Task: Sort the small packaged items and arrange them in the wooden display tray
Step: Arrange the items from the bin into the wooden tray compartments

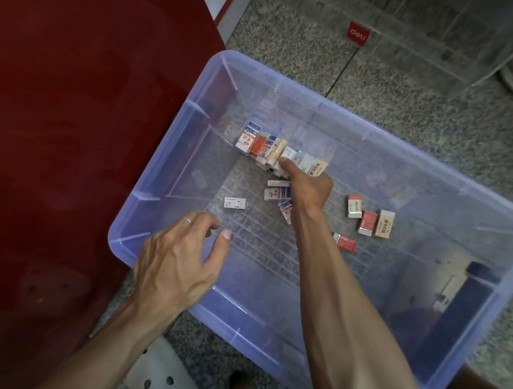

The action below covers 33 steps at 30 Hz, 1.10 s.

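- Deep inside a clear plastic bin (pixel 288 72) on a speckled floor (pixel 435 131), a person's right hand (pixel 309 187) reaches into a huddle of small packets (pixel 270 148) near the bin's far wall, thumb on one packet; the other fingers are hidden under the hand, so whether they pinch anything cannot be told.
- The left hand (pixel 181 259) hovers over the bin's near-left corner, fingers loosely spread and holding nothing.
- Loose packets lie scattered across the bin floor: a white one (pixel 235 203) alone left of the right forearm, red and tan ones (pixel 368 222) well apart to its right.
- No wooden display tray is in view, so every packet has yet to leave the bin.
- Risk: a hurried grab at the huddle could topple the leaning packets and mix the kinds again.
- Risk: several packets taken at once may slip from the hand on the way over the bin's high wall.
- Risk: the forearm, lying low across the bin, could sweep the packets (pixel 279 193) just beside it.
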{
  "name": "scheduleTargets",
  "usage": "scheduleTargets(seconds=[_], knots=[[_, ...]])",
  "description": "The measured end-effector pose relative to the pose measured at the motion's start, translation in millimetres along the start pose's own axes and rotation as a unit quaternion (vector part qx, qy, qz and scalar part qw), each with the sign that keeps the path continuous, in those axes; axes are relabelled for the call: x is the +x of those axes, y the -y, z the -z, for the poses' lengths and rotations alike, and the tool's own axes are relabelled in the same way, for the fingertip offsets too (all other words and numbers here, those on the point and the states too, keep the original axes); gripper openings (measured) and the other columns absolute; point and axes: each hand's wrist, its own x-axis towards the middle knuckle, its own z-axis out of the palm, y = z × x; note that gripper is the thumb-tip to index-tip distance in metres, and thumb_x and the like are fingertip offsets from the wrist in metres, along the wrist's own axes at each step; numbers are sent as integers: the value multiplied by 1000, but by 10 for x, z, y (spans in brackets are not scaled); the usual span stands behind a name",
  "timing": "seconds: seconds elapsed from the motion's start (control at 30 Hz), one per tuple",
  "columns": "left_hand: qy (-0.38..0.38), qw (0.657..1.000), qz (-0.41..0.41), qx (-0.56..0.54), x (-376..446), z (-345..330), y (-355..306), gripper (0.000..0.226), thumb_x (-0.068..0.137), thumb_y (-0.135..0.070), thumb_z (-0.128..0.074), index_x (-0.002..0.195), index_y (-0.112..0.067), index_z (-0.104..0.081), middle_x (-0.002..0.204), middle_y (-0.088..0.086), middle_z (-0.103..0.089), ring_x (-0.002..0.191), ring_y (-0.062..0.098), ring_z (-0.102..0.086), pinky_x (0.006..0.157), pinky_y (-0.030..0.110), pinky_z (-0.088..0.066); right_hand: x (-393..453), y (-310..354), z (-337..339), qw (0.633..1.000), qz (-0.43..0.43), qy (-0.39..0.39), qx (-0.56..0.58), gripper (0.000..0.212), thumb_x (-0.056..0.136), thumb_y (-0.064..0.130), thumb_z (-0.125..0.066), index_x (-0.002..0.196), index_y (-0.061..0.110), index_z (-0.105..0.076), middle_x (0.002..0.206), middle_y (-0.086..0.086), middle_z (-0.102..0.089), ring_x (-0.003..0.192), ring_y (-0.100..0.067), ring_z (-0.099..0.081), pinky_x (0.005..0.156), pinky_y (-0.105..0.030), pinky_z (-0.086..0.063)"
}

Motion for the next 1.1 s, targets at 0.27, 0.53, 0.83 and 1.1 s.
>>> scheduleTargets(seconds=[0.27, 0.53, 0.83, 1.1], knots=[[-7, 1000, -1, 0, -5, 13, -22, 33, 91, -46, -43, 90, -21, -63, 82, -7, -65, 69, 17, -65, 55, 38, -54, -3, 42, -67, 999, 36, -7, -39, 67, 57, 31, -96, 111, 10, -63, 96, 0, -74, 82, -16, -73, 75, -40, -63], [-14, 1000, -1, -7, -4, 2, -22, 33, 90, -45, -43, 90, -19, -63, 81, -6, -66, 69, 18, -65, 56, 39, -54, -73, 56, -102, 997, 54, -28, -43, 48, 69, 15, -89, 106, 16, -58, 95, 0, -70, 83, -17, -70, 79, -39, -61], [-18, 1000, 0, -5, -7, -2, -16, 31, 89, -44, -43, 86, -20, -62, 79, -6, -65, 68, 18, -64, 55, 37, -53, 5, -33, -78, 994, -29, 5, 109, 41, 70, 5, -83, 107, 2, -65, 95, -14, -75, 78, -24, -75, 65, -41, -63], [-19, 1000, 6, -9, -3, 18, -7, 33, 89, -46, -41, 86, -21, -62, 79, -6, -65, 69, 19, -64, 57, 37, -53, -313, 81, 239, 976, -42, 87, 196, 23, 83, -5, -72, 105, -2, -66, 85, -10, -76, 76, -20, -75, 65, -32, -60]])
